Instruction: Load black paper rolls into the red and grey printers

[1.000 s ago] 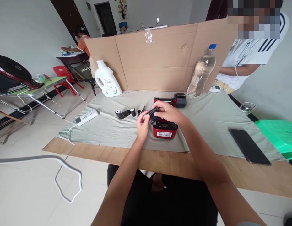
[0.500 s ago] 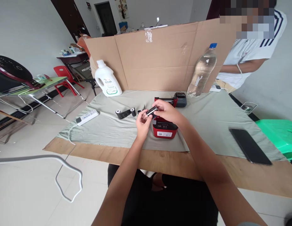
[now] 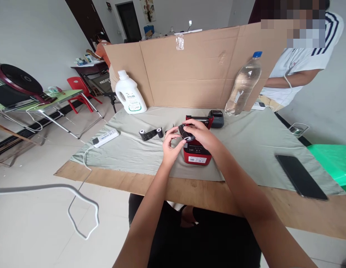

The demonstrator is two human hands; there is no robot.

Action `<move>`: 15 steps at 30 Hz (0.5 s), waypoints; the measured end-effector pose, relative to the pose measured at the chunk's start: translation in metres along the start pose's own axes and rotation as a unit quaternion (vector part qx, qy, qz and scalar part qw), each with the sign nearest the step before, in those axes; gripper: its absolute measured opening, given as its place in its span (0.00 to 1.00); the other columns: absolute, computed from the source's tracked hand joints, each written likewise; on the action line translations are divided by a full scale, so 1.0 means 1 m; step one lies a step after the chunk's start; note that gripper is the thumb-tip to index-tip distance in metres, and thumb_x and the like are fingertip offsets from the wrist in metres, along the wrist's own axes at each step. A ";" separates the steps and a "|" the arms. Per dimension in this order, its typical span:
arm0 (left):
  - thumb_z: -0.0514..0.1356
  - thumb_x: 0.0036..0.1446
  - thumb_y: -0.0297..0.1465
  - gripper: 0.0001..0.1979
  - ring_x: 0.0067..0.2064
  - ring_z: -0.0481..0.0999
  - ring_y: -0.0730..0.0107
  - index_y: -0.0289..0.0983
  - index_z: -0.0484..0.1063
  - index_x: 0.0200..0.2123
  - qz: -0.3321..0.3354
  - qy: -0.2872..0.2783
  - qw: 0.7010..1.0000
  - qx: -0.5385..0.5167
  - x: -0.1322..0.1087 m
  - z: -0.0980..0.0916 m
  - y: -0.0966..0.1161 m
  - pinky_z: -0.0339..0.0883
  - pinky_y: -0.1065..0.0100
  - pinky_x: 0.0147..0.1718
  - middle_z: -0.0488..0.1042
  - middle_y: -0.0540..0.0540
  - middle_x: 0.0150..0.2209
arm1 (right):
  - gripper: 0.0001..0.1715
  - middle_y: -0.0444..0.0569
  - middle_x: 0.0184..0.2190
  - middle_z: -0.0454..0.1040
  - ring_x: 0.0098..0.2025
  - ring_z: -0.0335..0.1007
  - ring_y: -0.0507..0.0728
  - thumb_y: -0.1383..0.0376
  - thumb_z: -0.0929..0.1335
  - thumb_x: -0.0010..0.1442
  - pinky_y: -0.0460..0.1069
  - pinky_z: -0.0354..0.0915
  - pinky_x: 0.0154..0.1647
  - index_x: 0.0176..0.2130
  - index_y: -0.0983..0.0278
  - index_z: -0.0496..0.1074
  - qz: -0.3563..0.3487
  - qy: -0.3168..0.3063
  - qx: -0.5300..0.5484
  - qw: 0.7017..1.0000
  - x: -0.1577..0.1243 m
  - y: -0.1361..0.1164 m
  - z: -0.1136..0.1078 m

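Between my two hands, above the red and black printer (image 3: 197, 158), is a black ribbon roll (image 3: 186, 133) with a pale ring at its near end. My left hand (image 3: 172, 146) pinches it from the left with thumb and fingers. Curled over its top and right side is my right hand (image 3: 200, 133). The printer's cover looks raised, and my hands hide much of its middle. To the left, a length of black ribbon (image 3: 149, 134) joins two small rolls lying on the cloth. Another dark piece is mostly hidden behind my left fingers.
A dark grey device (image 3: 217, 120) stands behind the printer. Before the cardboard screen (image 3: 186, 74) are a white jug (image 3: 131, 95) and a water bottle (image 3: 243, 87). A power strip (image 3: 106, 138) lies left, a phone (image 3: 300, 176) right. A person (image 3: 304, 78) stands behind at right.
The black roll has turned in my hands, its pale end ring now facing me, and my fingers have shifted around it. The whole view has moved slightly.
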State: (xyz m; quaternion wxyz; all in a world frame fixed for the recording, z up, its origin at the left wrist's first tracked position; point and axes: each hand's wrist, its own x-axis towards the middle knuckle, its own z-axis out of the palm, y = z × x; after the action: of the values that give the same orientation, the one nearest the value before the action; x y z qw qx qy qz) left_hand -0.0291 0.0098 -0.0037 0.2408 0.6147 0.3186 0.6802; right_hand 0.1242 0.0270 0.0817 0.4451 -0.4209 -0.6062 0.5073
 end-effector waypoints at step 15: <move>0.74 0.52 0.43 0.35 0.58 0.77 0.57 0.42 0.63 0.57 0.017 -0.012 0.999 -0.039 -0.002 0.004 -0.009 0.71 0.55 0.58 0.74 0.38 0.55 | 0.12 0.49 0.33 0.81 0.29 0.75 0.57 0.71 0.70 0.55 0.51 0.71 0.29 0.41 0.63 0.78 0.068 -0.009 -0.076 0.995 -0.001 0.000 -0.013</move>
State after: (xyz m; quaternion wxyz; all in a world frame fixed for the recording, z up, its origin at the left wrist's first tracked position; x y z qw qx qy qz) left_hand -0.0258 0.0149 -0.0109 0.2563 0.6184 0.2785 0.6887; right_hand 0.1374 0.0288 0.0829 0.3713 -0.4889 -0.6168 0.4927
